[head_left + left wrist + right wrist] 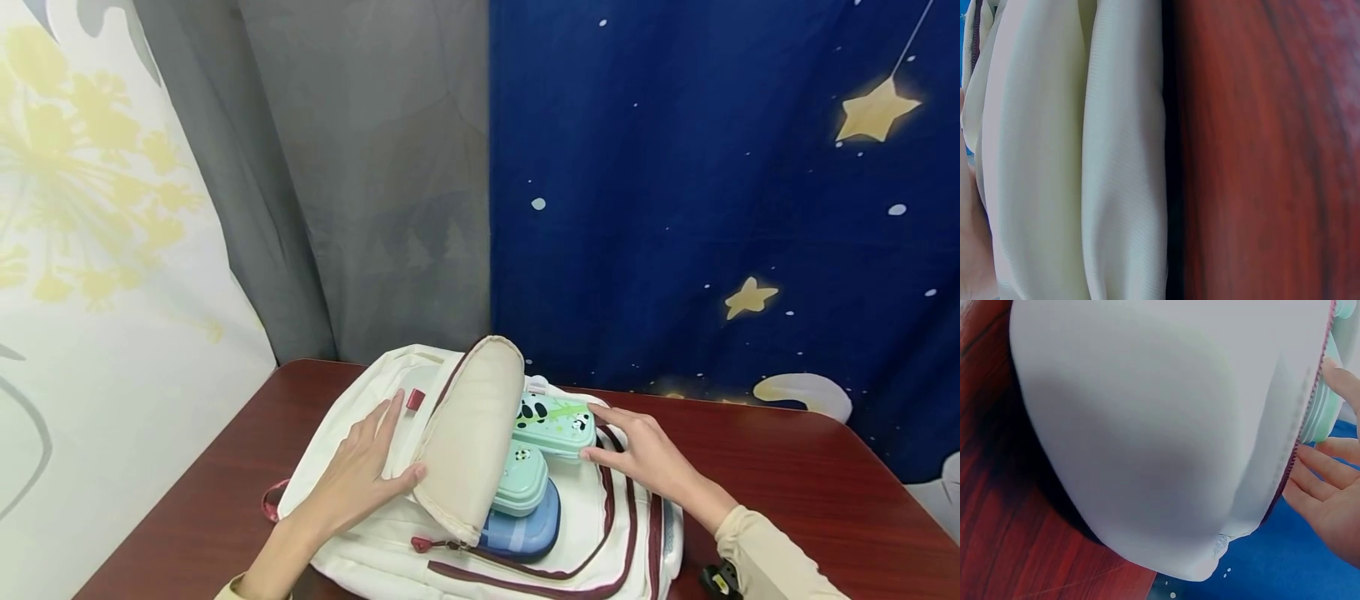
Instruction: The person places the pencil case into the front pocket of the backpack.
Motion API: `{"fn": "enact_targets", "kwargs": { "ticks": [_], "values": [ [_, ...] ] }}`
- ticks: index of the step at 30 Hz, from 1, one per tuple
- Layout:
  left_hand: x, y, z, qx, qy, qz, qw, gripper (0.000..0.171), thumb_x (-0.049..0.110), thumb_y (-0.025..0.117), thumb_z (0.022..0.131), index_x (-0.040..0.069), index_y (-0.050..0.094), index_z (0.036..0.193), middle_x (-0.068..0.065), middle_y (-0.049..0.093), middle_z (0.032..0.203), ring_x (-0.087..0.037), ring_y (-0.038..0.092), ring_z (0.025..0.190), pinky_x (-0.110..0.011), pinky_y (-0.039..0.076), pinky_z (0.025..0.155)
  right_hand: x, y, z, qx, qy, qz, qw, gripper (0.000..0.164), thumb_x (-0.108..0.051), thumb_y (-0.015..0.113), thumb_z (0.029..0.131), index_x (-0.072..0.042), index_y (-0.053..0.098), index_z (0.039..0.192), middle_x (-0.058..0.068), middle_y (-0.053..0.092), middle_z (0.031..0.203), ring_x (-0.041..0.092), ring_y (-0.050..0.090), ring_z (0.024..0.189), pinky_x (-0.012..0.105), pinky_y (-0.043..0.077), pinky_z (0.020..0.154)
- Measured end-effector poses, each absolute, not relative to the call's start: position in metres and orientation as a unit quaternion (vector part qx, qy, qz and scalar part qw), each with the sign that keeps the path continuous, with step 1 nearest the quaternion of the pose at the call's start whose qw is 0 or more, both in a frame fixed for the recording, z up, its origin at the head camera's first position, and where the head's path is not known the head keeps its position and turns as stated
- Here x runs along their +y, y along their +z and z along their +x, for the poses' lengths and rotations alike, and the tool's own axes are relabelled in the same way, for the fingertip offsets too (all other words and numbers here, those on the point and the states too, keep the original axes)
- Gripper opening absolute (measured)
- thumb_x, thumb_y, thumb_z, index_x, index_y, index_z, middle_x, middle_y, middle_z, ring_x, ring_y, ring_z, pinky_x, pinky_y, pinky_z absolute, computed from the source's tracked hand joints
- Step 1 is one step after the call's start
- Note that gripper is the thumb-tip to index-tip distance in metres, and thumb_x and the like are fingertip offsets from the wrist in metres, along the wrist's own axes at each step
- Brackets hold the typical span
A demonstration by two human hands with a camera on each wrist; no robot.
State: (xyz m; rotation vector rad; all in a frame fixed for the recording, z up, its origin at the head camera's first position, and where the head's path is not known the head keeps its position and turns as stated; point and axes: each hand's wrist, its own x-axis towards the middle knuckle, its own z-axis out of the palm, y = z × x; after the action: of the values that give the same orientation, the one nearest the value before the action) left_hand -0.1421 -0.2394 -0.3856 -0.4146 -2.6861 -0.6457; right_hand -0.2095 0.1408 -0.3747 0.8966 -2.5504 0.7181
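A white backpack point(360, 554) lies on the table with its front flap point(472, 450) folded back. In the opened pocket sit a mint-green panda box point(555, 423), a smaller mint-green box point(525, 479) and a blue case point(525, 529), each partly hidden by the flap. My left hand point(356, 475) lies spread on the backpack, its thumb touching the flap's edge. With thumb and fingers on either side, my right hand point(648, 454) holds the right end of the larger panda box. The right wrist view shows that hand point(1332, 481) beside the pocket's zipper edge.
The backpack rests on a dark red wooden table point(787, 467). Blue star-patterned and grey curtains point(390, 208) hang behind, and a white patterned cloth point(135, 350) hangs at the left. A small black object point(720, 579) lies by my right sleeve.
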Motion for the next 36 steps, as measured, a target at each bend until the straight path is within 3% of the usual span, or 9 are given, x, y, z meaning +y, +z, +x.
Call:
{"fn": "enact_targets", "kwargs": {
  "ticks": [17, 26, 36],
  "values": [
    [-0.239, -0.384, -0.143, -0.947, -0.232, -0.145, 0.165, 0.089, 0.058, 0.058, 0.082, 0.022, 0.013, 0.151, -0.017, 0.030, 0.146, -0.037, 0.036, 0.124, -0.061, 0.032, 0.091, 0.134, -0.374, -0.211, -0.899, 0.263, 0.310, 0.165, 0.069, -0.039, 0.076, 0.074, 0.001, 0.057, 0.126, 0.016, 0.058, 0.122, 0.028, 0.055, 0.112, 0.044, 0.046, 0.087],
    [-0.239, -0.385, -0.143, -0.949, -0.228, -0.145, 0.164, 0.088, 0.058, 0.057, 0.082, 0.030, 0.009, 0.151, -0.016, 0.030, 0.145, -0.036, 0.037, 0.123, -0.062, 0.031, 0.091, 0.125, -0.370, -0.214, -0.901, 0.263, 0.316, 0.135, 0.070, -0.041, 0.074, 0.076, 0.002, 0.054, 0.128, 0.016, 0.056, 0.125, 0.026, 0.053, 0.115, 0.043, 0.046, 0.089],
    [-0.240, -0.384, -0.144, -0.944, -0.231, -0.155, 0.176, 0.086, 0.057, 0.059, 0.082, 0.030, 0.013, 0.150, -0.016, 0.034, 0.144, -0.037, 0.038, 0.122, -0.062, 0.030, 0.091, 0.103, -0.363, -0.220, -0.895, 0.249, 0.343, 0.137, 0.067, -0.035, 0.076, 0.076, 0.006, 0.055, 0.125, 0.019, 0.058, 0.121, 0.026, 0.057, 0.109, 0.039, 0.048, 0.084]
  ]
}}
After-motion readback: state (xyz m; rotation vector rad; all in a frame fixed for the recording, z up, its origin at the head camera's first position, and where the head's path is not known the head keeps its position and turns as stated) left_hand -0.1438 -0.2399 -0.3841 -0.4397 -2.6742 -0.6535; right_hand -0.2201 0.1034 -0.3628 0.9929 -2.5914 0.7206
